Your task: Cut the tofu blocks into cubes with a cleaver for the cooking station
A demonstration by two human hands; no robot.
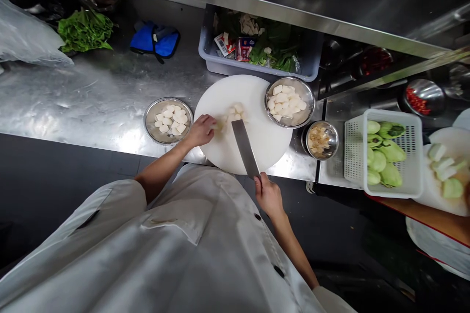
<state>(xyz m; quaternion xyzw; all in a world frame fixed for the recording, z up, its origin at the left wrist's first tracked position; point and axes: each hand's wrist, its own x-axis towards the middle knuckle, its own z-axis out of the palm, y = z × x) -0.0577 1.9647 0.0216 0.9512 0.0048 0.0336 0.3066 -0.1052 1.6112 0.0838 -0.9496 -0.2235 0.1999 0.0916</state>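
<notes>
My right hand (270,196) grips the handle of a cleaver (245,147), whose broad blade lies over the round white cutting board (215,95). By the blade's far end is a small heap of pale cut pieces (237,111), partly blurred. At the board's left edge, my left hand (202,130) has its fingers loosely bent and parted from the thumb, close to a blurred pale piece (220,124). Left of it stands a metal bowl of white chunks (171,120). Another metal bowl of white chunks (288,102) overlaps the board's right side.
Behind the board is a grey-blue bin (207,54) with greens and packets. Rightward are a small bowl of yellowish bits (318,141), a white basket (413,176) of green vegetables and a co-worker's board (436,195). A blue pouch (156,40) and leafy greens (86,30) lie left.
</notes>
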